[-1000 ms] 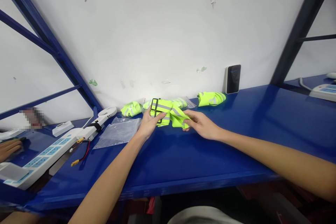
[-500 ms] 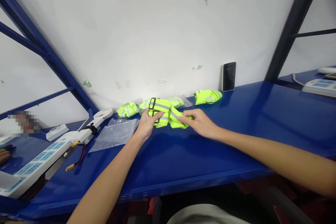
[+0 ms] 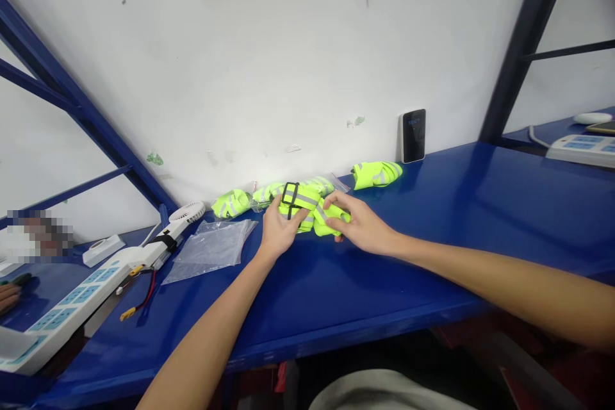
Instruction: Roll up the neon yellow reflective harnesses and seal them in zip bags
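Note:
A neon yellow reflective strap (image 3: 307, 197) with grey stripes and black buckles is bunched between my hands above the blue table (image 3: 298, 295). My left hand (image 3: 281, 227) grips its buckle end, thumb across the front. My right hand (image 3: 353, 221) holds the folded right part between thumb and fingers. Behind it, against the wall, lie a yellow bundle (image 3: 231, 204) at the left, another in clear plastic (image 3: 264, 193), partly hidden by the held strap, and an unbagged one (image 3: 377, 174) at the right.
Clear plastic bags (image 3: 211, 246) lie left of my left hand. Further left are a white fan (image 3: 188, 212), a long power strip (image 3: 72, 307) and a red-black cable (image 3: 147, 295). A black-faced device (image 3: 413, 136) leans on the wall. Another person's hand (image 3: 8, 298) shows at the left edge.
My right hand has shifted its hold, its fingers now spread higher over the strap. The buckles have turned slightly, and the strap's right part is more bunched. The view has shifted a little.

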### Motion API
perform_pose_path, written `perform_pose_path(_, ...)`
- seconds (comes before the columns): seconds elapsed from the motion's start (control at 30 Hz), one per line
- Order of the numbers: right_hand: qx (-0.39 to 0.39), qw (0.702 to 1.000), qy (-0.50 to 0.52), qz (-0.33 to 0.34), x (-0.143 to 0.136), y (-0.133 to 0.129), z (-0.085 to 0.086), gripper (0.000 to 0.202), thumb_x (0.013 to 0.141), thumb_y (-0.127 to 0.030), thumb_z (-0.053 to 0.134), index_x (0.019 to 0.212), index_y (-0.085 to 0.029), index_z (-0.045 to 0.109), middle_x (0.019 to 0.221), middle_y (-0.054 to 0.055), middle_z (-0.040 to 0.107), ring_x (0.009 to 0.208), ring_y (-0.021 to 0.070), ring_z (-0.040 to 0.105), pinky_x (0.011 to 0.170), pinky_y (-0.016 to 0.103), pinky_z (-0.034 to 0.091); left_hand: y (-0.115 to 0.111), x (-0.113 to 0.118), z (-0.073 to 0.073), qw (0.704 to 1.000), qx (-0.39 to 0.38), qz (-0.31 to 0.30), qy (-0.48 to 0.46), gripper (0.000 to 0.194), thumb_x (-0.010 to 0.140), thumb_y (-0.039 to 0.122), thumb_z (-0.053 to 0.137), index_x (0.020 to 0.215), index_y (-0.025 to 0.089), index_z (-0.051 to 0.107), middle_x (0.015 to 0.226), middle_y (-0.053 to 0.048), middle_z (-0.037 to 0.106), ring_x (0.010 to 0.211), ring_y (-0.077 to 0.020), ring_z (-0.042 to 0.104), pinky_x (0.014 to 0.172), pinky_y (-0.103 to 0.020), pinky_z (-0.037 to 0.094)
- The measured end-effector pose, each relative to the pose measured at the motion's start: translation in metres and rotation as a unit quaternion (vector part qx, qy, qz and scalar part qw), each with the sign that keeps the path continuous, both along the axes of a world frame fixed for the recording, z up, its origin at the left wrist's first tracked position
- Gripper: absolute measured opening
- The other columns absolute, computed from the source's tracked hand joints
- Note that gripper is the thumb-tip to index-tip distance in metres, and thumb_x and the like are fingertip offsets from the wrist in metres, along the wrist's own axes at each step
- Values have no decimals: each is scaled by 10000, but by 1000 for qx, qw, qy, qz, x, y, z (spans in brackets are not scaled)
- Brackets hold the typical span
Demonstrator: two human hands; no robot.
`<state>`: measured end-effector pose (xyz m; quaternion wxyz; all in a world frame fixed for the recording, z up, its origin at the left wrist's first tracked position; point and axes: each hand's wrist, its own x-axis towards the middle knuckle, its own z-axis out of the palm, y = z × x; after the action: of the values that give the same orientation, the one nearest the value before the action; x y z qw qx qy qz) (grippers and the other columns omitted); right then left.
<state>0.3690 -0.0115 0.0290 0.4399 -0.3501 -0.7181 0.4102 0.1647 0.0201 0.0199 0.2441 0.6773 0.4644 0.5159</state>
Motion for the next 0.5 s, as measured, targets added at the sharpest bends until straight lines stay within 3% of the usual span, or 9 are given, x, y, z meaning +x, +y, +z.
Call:
perform_pose_path(0.13,18,997,-61,43,3,-2,-2,128,835,-256,615,920,-205,534,781,-7,635,596,156,672,573,269,509,-3,4,-1,995,36,23,91,357,729,335,721,1030,165,632,925,-50,706,828,-228,648,794,-325,488)
perform_pose_path(0.27,-38,980,-72,180,9,-1,1,367,710,-240,775,985,-185,538,794,4,686,792,186,692,735,304,546,-7,2,2,990,6,-46,135,380,714,279,708,1068,169,625,913,-44,687,810,-225,635,765,-319,489)
perform_pose_path(0.33,-27,974,-85,210,12,-1,3,342,744,-223,745,1022,-179,551,847,22,699,817,178,689,756,301,545,-8,0,4,985,-27,-100,138,379,725,266,690,1081,159,618,931,-49,678,814,-219,627,747,-310,494)
perform_pose_path(0.4,44,971,-122,201,14,-2,5,170,847,-209,629,1010,-182,591,777,16,689,710,151,666,683,274,524,-10,-1,7,977,-59,-153,139,371,726,257,689,1076,155,622,956,-53,674,836,-217,620,749,-302,499)
perform_pose_path(0.5,237,941,-189,149,15,-5,9,103,900,-213,562,911,-191,662,708,21,632,638,146,578,642,281,465,-14,-1,13,958,-91,-225,151,361,723,235,687,1073,161,634,977,-47,668,878,-216,611,768,-292,505)
